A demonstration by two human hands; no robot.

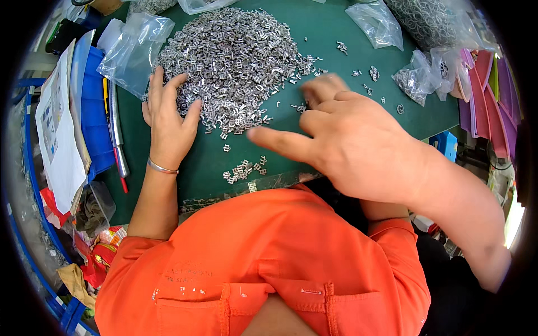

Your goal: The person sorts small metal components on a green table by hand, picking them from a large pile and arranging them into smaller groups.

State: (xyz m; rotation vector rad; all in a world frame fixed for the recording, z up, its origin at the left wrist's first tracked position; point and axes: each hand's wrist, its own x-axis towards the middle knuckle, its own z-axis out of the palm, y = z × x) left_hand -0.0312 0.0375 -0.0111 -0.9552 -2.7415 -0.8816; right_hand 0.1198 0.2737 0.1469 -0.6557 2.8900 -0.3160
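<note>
A green worktop [336, 33] is carrying a pile of small metal clips [235, 61] toward its far edge. The left hand [168, 120] is lying spread on the pile's edge, gripping nothing. The right hand [342, 140] is hovering open, blurred, empty.

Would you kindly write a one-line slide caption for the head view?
Left hand rests on a pile of small metal clips on a green table; blurred right hand hovers nearby.

Bright, even overhead light with soft shadows; the right hand [358, 145] is motion-blurred, glare flares at the right rim, and fisheye bending darkens the corners.
</note>
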